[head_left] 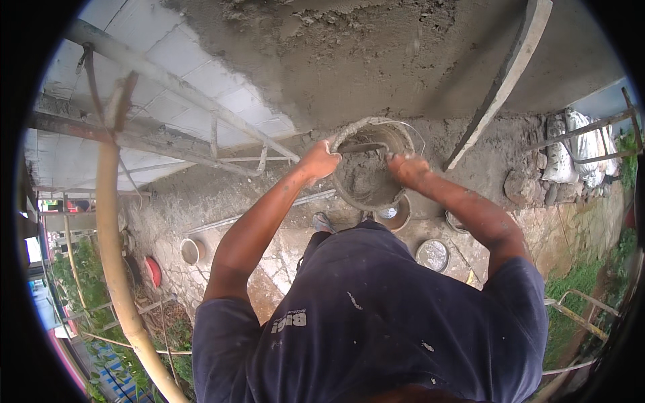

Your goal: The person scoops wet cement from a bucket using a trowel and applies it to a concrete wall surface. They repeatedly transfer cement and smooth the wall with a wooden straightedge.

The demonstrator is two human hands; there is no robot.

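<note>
My left hand [321, 161] grips the near-left rim of a mortar-caked bucket [349, 195] held up against the wall. Grey wet mortar [366, 176] fills the bucket. My right hand [406, 168] is at the bucket's right rim, closed on the handle of a trowel [363, 146] whose blade lies across the mortar inside. Fresh rough grey plaster [349, 60] covers the wall right above the bucket. Both forearms reach forward from my dark blue shirt.
White block wall [168, 60] lies bare at left, crossed by a metal scaffold pipe [168, 80]. A bamboo pole [111, 235] stands at left. A long straightedge board [504, 80] leans on the wall at right. Far below are pans [432, 255], a bowl [191, 250] and sacks [584, 144].
</note>
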